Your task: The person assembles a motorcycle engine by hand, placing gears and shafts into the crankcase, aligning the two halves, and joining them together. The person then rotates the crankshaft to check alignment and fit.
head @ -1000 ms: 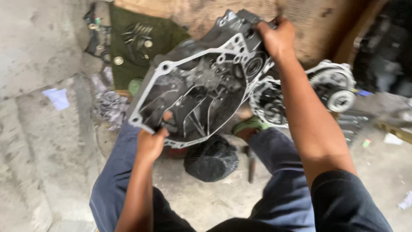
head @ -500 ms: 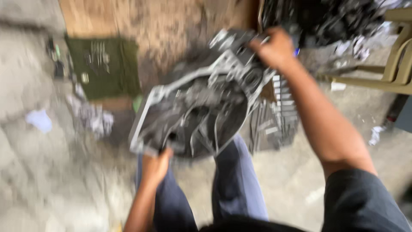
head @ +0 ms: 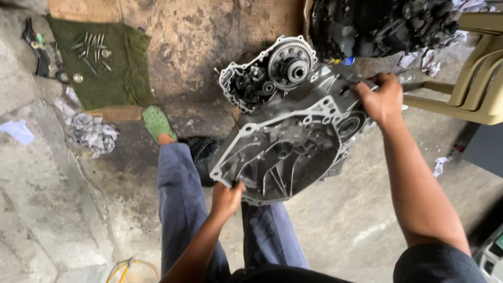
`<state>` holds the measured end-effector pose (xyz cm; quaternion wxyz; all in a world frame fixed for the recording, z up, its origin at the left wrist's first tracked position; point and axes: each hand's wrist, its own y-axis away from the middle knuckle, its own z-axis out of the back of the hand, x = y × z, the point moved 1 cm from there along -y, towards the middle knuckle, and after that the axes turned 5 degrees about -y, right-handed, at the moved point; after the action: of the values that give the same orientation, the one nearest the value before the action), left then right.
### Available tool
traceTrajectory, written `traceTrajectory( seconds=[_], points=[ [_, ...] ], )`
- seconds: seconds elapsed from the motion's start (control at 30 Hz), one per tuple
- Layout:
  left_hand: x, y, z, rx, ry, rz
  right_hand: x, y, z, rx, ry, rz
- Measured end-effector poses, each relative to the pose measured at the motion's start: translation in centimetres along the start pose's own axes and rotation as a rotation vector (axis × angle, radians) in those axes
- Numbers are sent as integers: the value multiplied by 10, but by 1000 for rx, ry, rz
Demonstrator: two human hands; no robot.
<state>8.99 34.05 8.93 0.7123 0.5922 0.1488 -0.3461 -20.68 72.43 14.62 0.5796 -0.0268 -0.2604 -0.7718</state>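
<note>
While both hands grip it, housing [head: 285, 149] swung rightward (gears [head: 270, 73] exposed).

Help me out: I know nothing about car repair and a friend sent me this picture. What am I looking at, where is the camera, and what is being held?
The camera sits on a person's head and looks down at their own arms and legs. Both bare hands grip a large grey metal gearbox housing: the left hand holds its near rim, the right hand its far edge. Behind it on the stained concrete floor stands the other half of the gearbox, with its gears exposed. At top left a green cloth carries bolts and small tools. Crumpled paper lies below it. A green shoe is on the person's foot, and a beige plastic chair stands at right.
</note>
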Motion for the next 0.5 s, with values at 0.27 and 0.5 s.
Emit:
traceTrajectory(
  seconds=[0.27, 0.5],
  points=[
    [29, -38, -9, -3, -117, 46, -36, -15, -43, 18, -8, -57],
    [22, -85, 4, 6, -8, 167, -28, -59, -61, -37, 5, 18]
  ],
)
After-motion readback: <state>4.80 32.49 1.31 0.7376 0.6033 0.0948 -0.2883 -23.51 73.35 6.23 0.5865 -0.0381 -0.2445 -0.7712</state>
